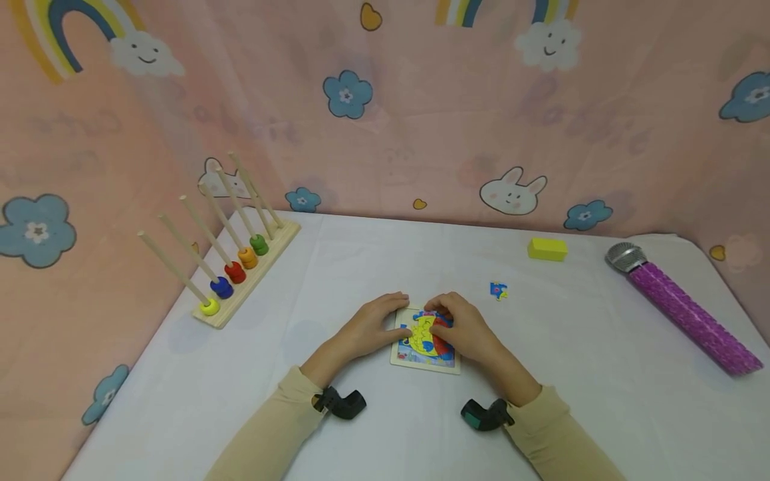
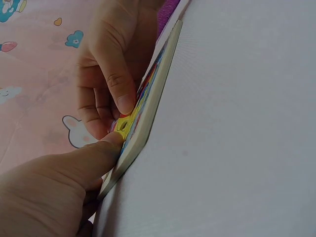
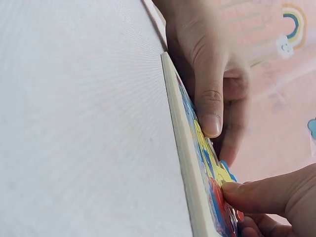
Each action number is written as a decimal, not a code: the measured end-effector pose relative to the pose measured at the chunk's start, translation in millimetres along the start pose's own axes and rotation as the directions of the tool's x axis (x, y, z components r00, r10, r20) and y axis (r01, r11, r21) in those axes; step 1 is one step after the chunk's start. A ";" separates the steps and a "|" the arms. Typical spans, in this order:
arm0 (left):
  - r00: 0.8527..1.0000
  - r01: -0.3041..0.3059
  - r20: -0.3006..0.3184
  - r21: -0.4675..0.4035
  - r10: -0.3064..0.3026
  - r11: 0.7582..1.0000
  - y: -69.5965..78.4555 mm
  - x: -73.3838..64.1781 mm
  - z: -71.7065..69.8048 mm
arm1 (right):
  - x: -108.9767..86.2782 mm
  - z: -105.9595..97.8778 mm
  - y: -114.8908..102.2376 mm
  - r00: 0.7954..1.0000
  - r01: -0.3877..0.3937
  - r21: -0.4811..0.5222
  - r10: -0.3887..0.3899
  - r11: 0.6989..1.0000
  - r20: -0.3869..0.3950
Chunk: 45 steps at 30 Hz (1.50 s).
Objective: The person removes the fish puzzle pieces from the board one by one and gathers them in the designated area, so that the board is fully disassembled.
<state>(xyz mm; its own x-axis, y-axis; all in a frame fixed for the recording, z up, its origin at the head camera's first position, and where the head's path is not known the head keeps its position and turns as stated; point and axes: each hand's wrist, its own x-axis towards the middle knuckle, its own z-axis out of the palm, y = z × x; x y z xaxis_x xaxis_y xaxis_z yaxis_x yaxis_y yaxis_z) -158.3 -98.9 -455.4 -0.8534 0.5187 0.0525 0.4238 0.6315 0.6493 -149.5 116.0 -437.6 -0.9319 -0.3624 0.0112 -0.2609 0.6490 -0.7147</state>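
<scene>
Head: puzzle [image 1: 422, 342] between left fingers [image 1: 394, 335], right fingers [image 1: 446, 332].

A pale pink, softly creased backdrop [image 1: 409, 143] fills the upper half of the head view and runs down the left side. Its print is childlike: a rainbow [image 1: 51, 40] ending in a smiling white cloud [image 1: 144, 57] at upper left, with a similar pair cut off by the top edge right of centre. Blue flowers [image 1: 347, 95] are scattered across it, along with small orange-yellow hearts [image 1: 371, 17] and a white rabbit face [image 1: 512, 194] right of centre. Below, a plain white surface [image 1: 373, 434] spreads to the bottom edge. The light is soft and rather dim.
</scene>
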 end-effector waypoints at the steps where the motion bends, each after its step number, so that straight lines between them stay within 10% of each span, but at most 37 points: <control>1: 1.000 0.000 0.001 -0.001 0.000 1.000 -0.1 0.1 0.3 | -0.5 0.4 -0.1 1.000 -0.008 0.000 0.008 1.000 -0.009; 22: 1.000 0.008 -0.001 0.012 -0.008 1.000 0.9 1.1 -1.1 | -1.1 -6.6 -3.3 0.999 0.001 -0.067 -0.004 0.998 -0.032; 45: 1.000 0.015 0.000 0.028 -0.015 0.999 2.7 1.3 0.3 | -13.4 -78.6 39.4 0.992 -0.097 -0.034 0.093 0.995 -0.083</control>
<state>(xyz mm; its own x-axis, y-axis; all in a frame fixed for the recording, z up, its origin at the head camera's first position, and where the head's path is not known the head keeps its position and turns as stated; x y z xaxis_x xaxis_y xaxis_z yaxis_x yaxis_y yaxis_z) -158.2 -96.3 -453.8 -0.8598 0.5088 0.0425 0.4189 0.6553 0.6286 -167.0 199.0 -410.9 -0.9699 -0.2436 0.0021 -0.1781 0.7031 -0.6885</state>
